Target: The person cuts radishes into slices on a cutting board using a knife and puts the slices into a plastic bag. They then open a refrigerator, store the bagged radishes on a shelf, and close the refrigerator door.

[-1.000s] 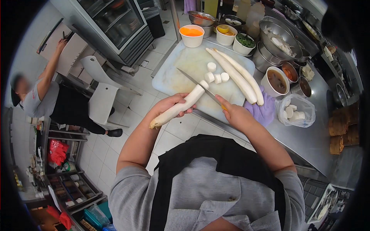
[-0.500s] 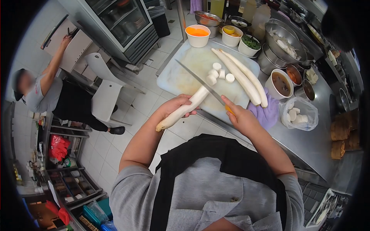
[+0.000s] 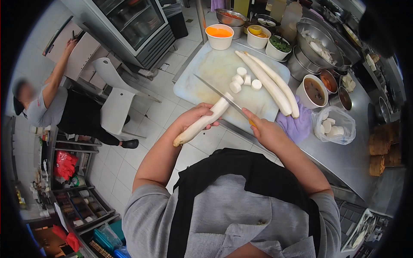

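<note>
Steel ctr runs down R side; far end lost behind tubs & bowls. Fridge bkgd, top cut off by frame edge. Co-worker far L, well apart, behind chair; item in their hand too small to ID. Cutting board on ctr, near edge partly behind R hand. Steel bowl beyond, w/ white bits, hard to make out. Two whole roots lie side by side, taking up board's R part; thick ends by purple cloth. Clear bag w/ white pcs next to it, contents blurry thru plastic. Held root tilted, cut end over board's near edge, rest over floor; L hand wrapped round its mid, palm hidden. R hand closed on knife, handle mostly covered, blade across root nr cut end; can't tell how deep. Five cut pcs clustered on board, just past blade.
</note>
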Motion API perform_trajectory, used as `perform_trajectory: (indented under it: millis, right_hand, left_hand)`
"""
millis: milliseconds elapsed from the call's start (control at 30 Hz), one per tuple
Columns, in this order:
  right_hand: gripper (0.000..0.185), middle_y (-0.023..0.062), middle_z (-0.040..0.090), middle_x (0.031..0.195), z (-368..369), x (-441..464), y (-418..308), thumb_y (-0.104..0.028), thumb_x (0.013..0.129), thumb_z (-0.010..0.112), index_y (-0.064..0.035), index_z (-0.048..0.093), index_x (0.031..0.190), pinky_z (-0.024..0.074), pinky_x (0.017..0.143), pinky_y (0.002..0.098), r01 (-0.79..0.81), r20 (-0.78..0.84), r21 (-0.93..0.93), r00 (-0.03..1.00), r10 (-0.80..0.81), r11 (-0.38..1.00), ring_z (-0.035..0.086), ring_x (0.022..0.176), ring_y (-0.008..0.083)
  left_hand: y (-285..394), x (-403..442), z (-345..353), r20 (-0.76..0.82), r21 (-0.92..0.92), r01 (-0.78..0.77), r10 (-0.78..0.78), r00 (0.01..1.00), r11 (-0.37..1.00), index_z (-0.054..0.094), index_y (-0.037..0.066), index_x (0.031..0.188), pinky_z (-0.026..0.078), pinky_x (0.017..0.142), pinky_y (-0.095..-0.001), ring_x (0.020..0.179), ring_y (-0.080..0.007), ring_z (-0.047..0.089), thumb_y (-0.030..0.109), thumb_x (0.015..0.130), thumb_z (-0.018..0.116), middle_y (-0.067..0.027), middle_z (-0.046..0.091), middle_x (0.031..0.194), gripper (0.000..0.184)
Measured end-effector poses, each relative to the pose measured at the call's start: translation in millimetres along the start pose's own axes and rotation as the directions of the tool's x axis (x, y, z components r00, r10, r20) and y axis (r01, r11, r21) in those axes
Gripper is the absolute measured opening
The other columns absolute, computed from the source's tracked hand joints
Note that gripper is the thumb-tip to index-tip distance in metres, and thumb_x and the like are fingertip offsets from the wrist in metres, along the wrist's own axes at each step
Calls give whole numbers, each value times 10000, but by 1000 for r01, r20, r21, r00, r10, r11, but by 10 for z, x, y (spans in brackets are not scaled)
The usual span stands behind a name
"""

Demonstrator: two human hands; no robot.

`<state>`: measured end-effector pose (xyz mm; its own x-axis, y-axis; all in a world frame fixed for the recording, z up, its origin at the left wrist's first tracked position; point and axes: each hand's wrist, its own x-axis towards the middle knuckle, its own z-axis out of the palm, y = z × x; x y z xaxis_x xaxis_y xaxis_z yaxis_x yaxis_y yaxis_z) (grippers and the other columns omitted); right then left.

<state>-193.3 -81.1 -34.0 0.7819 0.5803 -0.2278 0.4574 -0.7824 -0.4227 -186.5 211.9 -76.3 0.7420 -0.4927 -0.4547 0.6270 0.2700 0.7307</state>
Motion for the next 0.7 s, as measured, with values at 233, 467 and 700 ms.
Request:
perform_trajectory:
  millis: [233,467,700]
  right_hand:
    - [625,244,629,861,-19,131,310,-205,941,502,-338,217,1481,498,683,440,55,26,316,997,-66,947,624,728,370]
    - [579,284,627,998,135,72,278,-206,944,506,-269,274,1471,480,820,447,50,-216,410,976,43,911,620,921,432]
    - [598,280,626,988,52,-20,91,-196,940,508,-264,253,1477,482,793,463,92,-347,367,937,44,926,617,906,433]
  left_hand:
    - [-39,18,44,-148,41,10,-4,989,999,365,31,1269,569,611,-258,829,-216,665,103,849,561,-189,590,1052,469]
    - [-12,18,196,-287,401,31,94,953,916,421,47,1252,564,674,-331,780,-213,633,150,814,634,-165,585,1015,498]
    - [291,367,61,-314,823,15,432,845,568,466,36,1229,526,796,-395,843,-334,651,222,763,656,-211,643,986,537]
